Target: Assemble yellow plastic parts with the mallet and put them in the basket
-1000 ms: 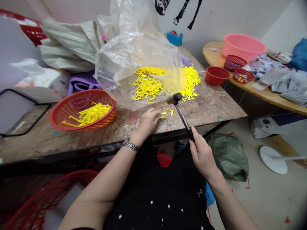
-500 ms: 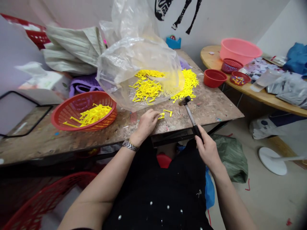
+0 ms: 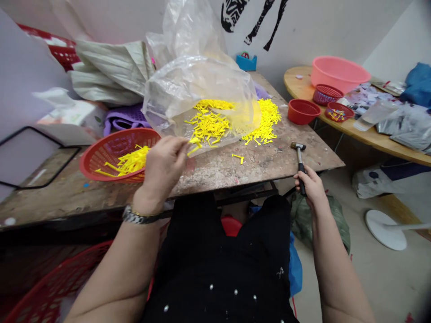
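Between its fingertips my left hand (image 3: 166, 166) pinches a small yellow plastic piece (image 3: 194, 144), raised just right of the red basket (image 3: 86, 163). Yellow pieces lie heaped in that basket. My right hand (image 3: 312, 185) is wrapped round the black handle of a small hammer (image 3: 300, 162), whose head is at the right end of the worktable (image 3: 215, 175). One L-shaped yellow piece (image 3: 238, 158) lies alone on the tabletop. Behind it, a loose pile of yellow pieces (image 3: 264, 121) spreads out from a clear plastic bag (image 3: 175, 80) that holds more of them.
At the left stand a tissue box (image 3: 72, 121) and a black wire frame (image 3: 62, 168). A blue tape dispenser (image 3: 246, 62) sits at the back. On the round wooden table (image 3: 292, 80) are a pink basin (image 3: 338, 72), a red bowl (image 3: 303, 112) and small baskets.
My left hand has lifted a yellow piece off the tabletop and moved left towards the red basket. My right hand has shifted the hammer right, away from the lone piece.
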Tool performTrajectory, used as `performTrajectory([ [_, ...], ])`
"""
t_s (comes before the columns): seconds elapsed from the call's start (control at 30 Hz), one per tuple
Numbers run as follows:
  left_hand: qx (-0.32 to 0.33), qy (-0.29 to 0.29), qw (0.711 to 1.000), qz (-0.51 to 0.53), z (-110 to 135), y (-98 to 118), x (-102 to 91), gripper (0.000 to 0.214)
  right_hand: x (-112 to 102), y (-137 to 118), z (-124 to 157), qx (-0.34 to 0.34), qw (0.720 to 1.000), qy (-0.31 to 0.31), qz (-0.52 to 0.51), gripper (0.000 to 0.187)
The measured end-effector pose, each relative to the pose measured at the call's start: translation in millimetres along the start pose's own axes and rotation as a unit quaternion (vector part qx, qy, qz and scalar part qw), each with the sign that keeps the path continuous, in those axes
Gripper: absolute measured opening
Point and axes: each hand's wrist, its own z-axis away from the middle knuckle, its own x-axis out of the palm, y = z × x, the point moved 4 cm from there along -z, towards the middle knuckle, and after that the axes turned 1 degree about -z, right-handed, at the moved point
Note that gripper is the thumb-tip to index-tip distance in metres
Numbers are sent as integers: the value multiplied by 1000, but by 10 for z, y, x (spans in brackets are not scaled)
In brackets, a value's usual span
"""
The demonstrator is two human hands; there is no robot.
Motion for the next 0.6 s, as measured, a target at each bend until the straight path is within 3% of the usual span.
performTrajectory([
  [0.1,-39,54,995,-71,-55,-264,-270,21,-74,-9,-121,-35,988,7,150,73],
  [0.23,-120,75,977,-158,-49,-718,-394,21,-88,-125,-91,-139,905,16,402,52],
  [0.37,-207,74,958,-185,9,-969,-385,22,-68,-307,95,-213,856,68,465,47],
  [0.43,-200,94,961,-167,16,-892,-358,31,-42,-417,207,-254,846,100,459,44],
  [0.53,-119,116,980,-113,-3,-528,-209,31,87,-576,382,-323,847,89,413,38],
  [0.6,-37,65,996,-47,-17,-192,35,26,230,-662,509,-358,854,55,375,35],
])
